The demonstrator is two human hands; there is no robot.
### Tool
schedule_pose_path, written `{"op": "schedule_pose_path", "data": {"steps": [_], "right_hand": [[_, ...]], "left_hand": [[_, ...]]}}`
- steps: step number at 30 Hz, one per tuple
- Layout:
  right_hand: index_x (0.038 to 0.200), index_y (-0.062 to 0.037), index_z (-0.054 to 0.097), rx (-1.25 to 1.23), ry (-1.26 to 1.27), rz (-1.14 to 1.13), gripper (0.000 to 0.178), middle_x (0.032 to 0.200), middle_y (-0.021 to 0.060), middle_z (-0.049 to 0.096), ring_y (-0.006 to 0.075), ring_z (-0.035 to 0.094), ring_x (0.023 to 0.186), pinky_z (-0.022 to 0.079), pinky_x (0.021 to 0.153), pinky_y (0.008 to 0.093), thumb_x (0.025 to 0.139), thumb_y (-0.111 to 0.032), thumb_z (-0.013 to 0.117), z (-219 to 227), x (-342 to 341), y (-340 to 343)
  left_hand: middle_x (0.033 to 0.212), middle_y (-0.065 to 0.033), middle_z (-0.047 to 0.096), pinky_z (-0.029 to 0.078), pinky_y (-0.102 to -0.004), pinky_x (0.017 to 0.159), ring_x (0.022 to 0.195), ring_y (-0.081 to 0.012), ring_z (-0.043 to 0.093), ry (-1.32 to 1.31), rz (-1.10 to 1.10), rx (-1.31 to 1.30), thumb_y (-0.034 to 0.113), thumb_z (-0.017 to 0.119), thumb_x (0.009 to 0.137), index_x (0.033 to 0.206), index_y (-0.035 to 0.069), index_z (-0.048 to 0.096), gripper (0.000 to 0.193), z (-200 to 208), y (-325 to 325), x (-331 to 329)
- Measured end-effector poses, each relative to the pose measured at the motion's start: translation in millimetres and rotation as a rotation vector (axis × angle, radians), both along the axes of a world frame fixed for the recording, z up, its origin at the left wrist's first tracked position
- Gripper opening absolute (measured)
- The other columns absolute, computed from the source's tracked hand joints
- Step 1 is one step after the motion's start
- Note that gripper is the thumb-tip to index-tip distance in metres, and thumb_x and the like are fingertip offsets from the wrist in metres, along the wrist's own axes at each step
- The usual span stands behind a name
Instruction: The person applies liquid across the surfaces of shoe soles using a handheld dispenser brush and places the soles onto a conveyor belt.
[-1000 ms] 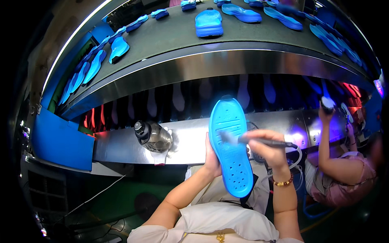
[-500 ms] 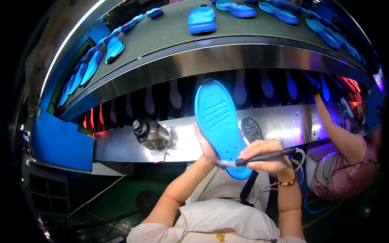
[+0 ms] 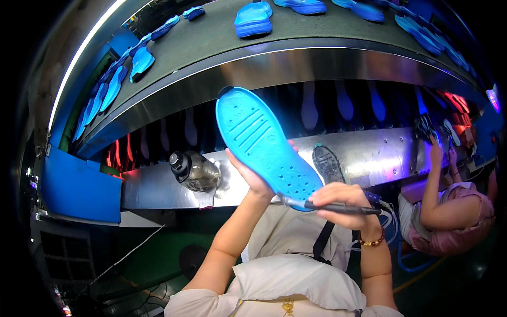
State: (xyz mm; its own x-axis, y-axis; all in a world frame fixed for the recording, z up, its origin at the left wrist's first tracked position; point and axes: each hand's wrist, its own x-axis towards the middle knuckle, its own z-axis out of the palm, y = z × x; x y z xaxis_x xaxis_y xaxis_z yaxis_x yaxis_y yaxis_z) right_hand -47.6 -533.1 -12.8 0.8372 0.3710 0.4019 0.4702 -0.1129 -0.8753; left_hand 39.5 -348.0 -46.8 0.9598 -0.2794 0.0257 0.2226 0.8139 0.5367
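Observation:
A bright blue shoe sole point(image 3: 253, 137), with ridges, small holes and a black patch point(image 3: 225, 92) at its far tip, is held tilted above my lap. My left hand point(image 3: 253, 177) is closed around its left edge, with fingertips showing at the right edge. In my right hand point(image 3: 348, 196) is a dark pen-like tool point(image 3: 368, 211), its pale tip at the near end of the sole. Whether the tip touches the edge is hard to tell. On the metal ledge point(image 3: 369, 157) beyond, a dark shoe sole point(image 3: 328, 162) lies just right of the blue one.
A dark-capped bottle point(image 3: 194, 172) stands on the ledge at left. Above it runs a green conveyor belt point(image 3: 195, 50) carrying several blue soles point(image 3: 253, 21). Beneath the belt's steel edge hang rows of sole shapes point(image 3: 309, 108). A co-worker point(image 3: 457, 211) sits at right, arms reaching forward.
The blue sole has tilted further left and risen with my left hand. The tool has levelled and stays at the sole's near end. The co-worker's reaching arm has come lower.

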Motion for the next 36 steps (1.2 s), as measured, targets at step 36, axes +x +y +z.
{"op": "schedule_pose_path", "data": {"steps": [36], "right_hand": [[0.092, 0.0020, 0.064, 0.215, 0.534, -0.032, 0.021, 0.093, 0.0141, 0.065, 0.0186, 0.063, 0.088, 0.049, 0.078, 0.0275, 0.071, 0.002, 0.066, -3, -14, -8]], "left_hand": [[0.122, -0.0176, 0.047, 0.041, -0.0382, 0.091, 0.107, -0.0283, 0.051, -0.096, -0.629, -0.058, 0.036, 0.047, 0.083, 0.133, 0.002, 0.029, 0.063, -12, 25, -5]]}}
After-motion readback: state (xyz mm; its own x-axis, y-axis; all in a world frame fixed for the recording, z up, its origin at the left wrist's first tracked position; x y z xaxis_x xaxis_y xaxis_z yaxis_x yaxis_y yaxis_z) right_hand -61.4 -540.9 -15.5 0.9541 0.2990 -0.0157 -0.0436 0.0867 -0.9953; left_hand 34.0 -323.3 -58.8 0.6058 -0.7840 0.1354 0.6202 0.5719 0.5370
